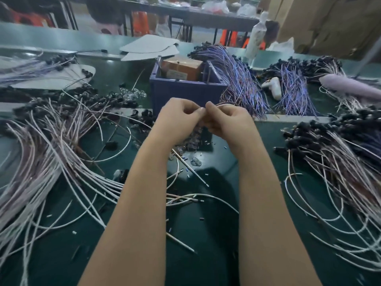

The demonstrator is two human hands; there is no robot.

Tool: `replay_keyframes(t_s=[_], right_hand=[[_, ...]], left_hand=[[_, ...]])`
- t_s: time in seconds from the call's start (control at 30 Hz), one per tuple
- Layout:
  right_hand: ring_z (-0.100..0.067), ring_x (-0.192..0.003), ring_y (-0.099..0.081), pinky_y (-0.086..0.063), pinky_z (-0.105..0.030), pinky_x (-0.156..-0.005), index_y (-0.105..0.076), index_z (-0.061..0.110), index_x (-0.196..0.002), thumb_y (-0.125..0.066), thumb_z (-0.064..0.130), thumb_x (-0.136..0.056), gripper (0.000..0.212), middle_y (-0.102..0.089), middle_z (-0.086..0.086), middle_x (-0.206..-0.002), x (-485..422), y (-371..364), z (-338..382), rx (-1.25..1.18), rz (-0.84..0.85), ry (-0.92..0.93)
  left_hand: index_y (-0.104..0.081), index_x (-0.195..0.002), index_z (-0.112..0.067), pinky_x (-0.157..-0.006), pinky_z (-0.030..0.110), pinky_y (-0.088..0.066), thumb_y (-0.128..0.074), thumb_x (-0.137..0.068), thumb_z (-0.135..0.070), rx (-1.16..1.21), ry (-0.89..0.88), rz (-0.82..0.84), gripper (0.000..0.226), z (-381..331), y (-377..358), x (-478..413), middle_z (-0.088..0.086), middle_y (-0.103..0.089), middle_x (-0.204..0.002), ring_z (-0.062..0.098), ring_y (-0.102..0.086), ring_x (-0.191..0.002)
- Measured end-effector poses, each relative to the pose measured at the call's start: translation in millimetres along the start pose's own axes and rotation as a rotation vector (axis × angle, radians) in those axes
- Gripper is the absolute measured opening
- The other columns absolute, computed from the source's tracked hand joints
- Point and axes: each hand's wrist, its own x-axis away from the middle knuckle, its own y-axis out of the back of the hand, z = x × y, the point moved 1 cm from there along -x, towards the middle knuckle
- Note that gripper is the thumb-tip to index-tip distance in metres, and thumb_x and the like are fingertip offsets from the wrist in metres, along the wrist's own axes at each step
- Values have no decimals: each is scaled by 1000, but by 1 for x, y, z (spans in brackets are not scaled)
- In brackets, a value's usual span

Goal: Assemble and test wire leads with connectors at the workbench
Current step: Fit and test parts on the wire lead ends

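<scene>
Both hands meet just in front of the blue bin [187, 93] on the green worktop [206, 234], seen from my remote feed. The right hand [228, 120] pinches a thin wire lead [224, 104] between thumb and forefinger, and the lead arcs up and away over its knuckles toward the bin's right corner. The left hand [179, 118], fingers curled, pinches at the same lead's end where the two sets of fingertips touch; whatever small part sits there is too small for me to tell. Below the hands, nearer me than the bin, lies a scatter of clear plastic pieces [185, 145]. Left of the bin spreads a heap of pink-white leads [51, 145]; against its right side rests a bundle of blue-purple leads [243, 85]. A brown box [181, 68] stands inside the bin.
</scene>
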Motion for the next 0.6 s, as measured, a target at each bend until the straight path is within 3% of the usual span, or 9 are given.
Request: replay_keyframes(t_s=[0.07,0.17,0.27,0.37,0.43,0.5,0.6], right_hand=[[-10,-61,-65,-48,-16,-55,-66,8,-77,-58,22,-94,23,-69,-9,-74,-3,0,-1,-6,14,2],[-10,-56,-56,-46,-19,-56,-64,11,-71,-58,21,-95,27,-64,-4,-66,-8,6,-4,-88,-88,-25],[-5,-45,-50,-44,-15,-45,-57,10,-71,-53,19,-97,28,-60,-1,-60,-9,12,-6,-421,-305,-94],[-6,-40,-55,-48,-16,-42,-53,5,-75,-46,18,-100,29,-60,-1,-49,-6,20,-6,-859,-527,-114],[-9,-42,-60,-51,-19,-44,-53,4,-76,-46,20,-101,31,-60,-2,-46,-5,22,-7,-1034,-564,-110],[-9,-46,-61,-53,-19,-49,-56,5,-77,-47,25,-100,32,-62,0,-50,-6,17,-7,-876,-450,-143],[-5,-47,-56,-50,-17,-50,-62,8,-83,-58,28,-94,23,-62,-1,-64,-7,-2,-8,-249,-123,-138]], left_hand=[[-68,-71,-28,-65,25,-47,-59,-91,-28,11,30,7,22,7,5,-2,-12,-68,-61,-3,-57,-56],[-68,-71,-22,-52,20,-38,-57,-93,-25,59,92,-26,25,13,13,-2,-10,-66,-56,-3,-46,-44],[-68,-75,-19,-48,19,-35,-55,-95,-24,71,143,5,24,16,17,0,-6,-65,-62,2,-43,-44],[-67,-76,-20,-46,16,-36,-54,-95,-24,33,164,38,24,18,19,2,-7,-63,-63,1,-43,-43],[-67,-75,-20,-41,11,-35,-54,-96,-23,28,153,15,25,19,20,3,-8,-61,-61,-2,-43,-39],[-66,-75,-21,-43,11,-37,-53,-96,-23,41,136,-33,25,18,18,1,-8,-60,-61,-3,-45,-41],[-68,-82,-16,-53,17,-40,-54,-95,-22,46,104,-96,20,14,10,-2,-8,-60,-63,1,-49,-52]])
